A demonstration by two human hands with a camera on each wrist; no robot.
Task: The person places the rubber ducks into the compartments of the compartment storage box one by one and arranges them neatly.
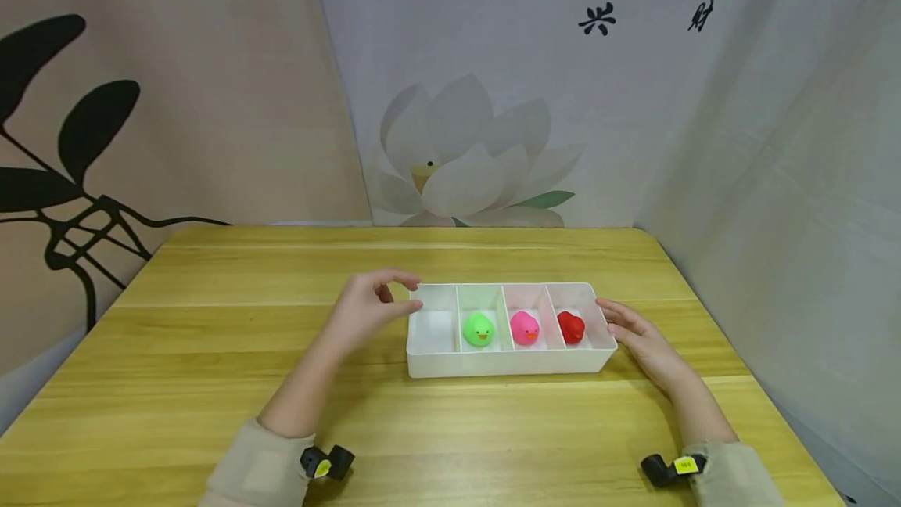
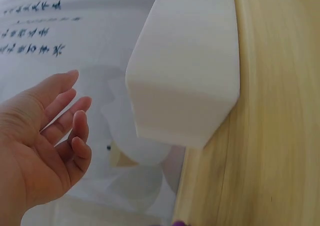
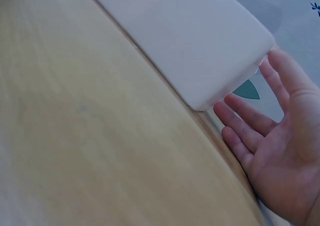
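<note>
A white divided box point(image 1: 503, 366) with four compartments stands on the table. Its leftmost compartment is bare; the others hold, left to right, a green toy duck point(image 1: 479, 329), a pink toy duck point(image 1: 524, 328) and a red toy duck point(image 1: 571, 327). Beside the box's left end is my left hand point(image 1: 367, 305), fingers loosely bent and nothing in them; the left wrist view shows a gap between it and the box. At the other end, my right hand point(image 1: 646, 343) has its fingers spread, and the thumb touches the corner in the right wrist view.
The wooden table point(image 1: 232, 350) reaches back to printed cloth hangings point(image 1: 507, 37). Another cloth point(image 1: 809, 178) runs along its right side. At the bottom of the left wrist view, a small purple thing point(image 2: 179, 223) just shows; its kind is unclear.
</note>
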